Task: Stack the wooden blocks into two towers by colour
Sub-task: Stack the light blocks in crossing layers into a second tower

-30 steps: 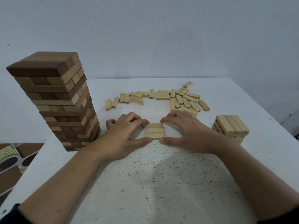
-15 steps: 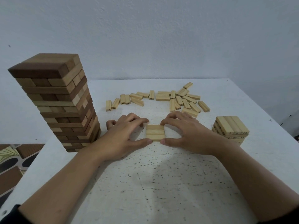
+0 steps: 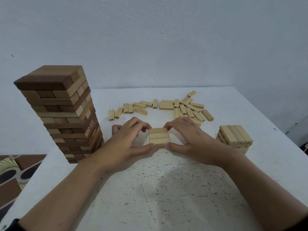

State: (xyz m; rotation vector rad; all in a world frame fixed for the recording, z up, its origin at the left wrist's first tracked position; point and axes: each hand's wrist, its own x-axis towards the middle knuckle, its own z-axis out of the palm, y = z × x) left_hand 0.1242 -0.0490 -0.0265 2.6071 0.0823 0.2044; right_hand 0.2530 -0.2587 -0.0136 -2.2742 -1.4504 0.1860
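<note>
Squeezing a row of three pale blocks [image 3: 158, 137] on the desk [image 3: 166, 189], the left hand [image 3: 126, 145] and right hand [image 3: 191, 142] each pinch it between thumb and fingers; whether it has left the surface is unclear. Uneven pressure could buckle the row, scattering blocks before the short pale stack [image 3: 235, 135].

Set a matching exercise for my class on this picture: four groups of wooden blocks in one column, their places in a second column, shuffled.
Things
1. tall two-tone tower
2. short pale stack
3. loose pale blocks
4. row of three pale blocks

Places
A. pinched between left hand and right hand
B. scattered at the far side of the table
C. standing at the left edge
D. standing at the right side

Pairs: 1-C, 2-D, 3-B, 4-A
</note>
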